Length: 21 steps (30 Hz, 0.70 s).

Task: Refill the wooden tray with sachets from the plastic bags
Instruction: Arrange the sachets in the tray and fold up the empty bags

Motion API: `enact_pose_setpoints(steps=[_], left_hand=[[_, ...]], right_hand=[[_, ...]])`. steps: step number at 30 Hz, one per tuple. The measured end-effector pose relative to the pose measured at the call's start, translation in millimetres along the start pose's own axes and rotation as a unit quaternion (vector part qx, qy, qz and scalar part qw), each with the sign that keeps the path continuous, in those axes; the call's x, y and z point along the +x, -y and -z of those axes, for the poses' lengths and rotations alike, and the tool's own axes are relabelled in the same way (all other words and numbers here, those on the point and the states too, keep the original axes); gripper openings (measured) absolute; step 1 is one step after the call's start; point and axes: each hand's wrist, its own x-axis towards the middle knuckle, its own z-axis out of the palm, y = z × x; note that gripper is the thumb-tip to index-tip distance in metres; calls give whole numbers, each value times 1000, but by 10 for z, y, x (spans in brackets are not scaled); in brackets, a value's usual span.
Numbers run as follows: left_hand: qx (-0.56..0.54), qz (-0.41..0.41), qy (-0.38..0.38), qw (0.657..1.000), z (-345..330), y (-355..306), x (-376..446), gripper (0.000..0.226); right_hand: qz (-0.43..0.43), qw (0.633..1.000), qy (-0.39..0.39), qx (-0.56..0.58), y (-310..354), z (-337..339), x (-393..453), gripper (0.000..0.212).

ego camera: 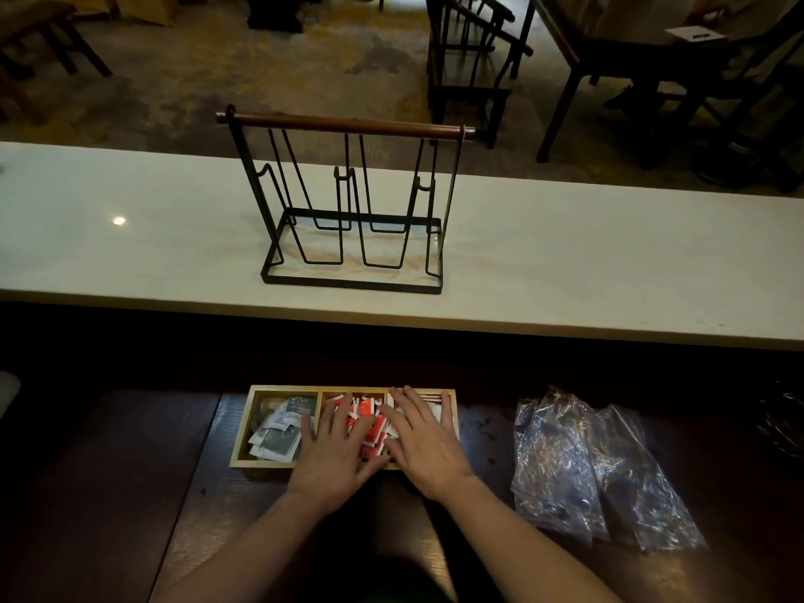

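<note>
A wooden tray (242,433) with three compartments sits on the dark table in front of me. Its left compartment holds green and white sachets (278,433). Red and white sachets (367,422) fill the middle one. My left hand (330,454) lies flat with straight fingers over the middle compartment, pressing on the red sachets. Beside it, my right hand (424,437) lies flat across the right compartment, hiding most of what is inside. Crumpled clear plastic bags (587,467) lie on the table to the right of the tray.
A black wire rack (352,211) with a wooden handle stands on the white counter (565,263) beyond the tray. Dark chairs (470,58) and a table stand on the floor behind the counter. A dark object sits at the far right table edge.
</note>
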Motion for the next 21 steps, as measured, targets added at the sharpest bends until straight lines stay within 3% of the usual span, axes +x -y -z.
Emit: enact_pose_setpoints(steps=[3, 8, 18, 21], left_hand=[[8, 8, -3, 1000, 23, -37, 18, 82], [32, 2, -23, 999, 61, -43, -4, 56], [44, -25, -41, 998, 124, -47, -52, 59], [29, 41, -77, 996, 209, 88, -105, 63]], right_hand=[[5, 1000, -20, 5, -34, 33, -16, 53], [-5, 999, -39, 10, -21, 60, -14, 50], [1, 1000, -12, 12, -19, 94, -39, 66], [-12, 998, -38, 41, -13, 149, -61, 64]])
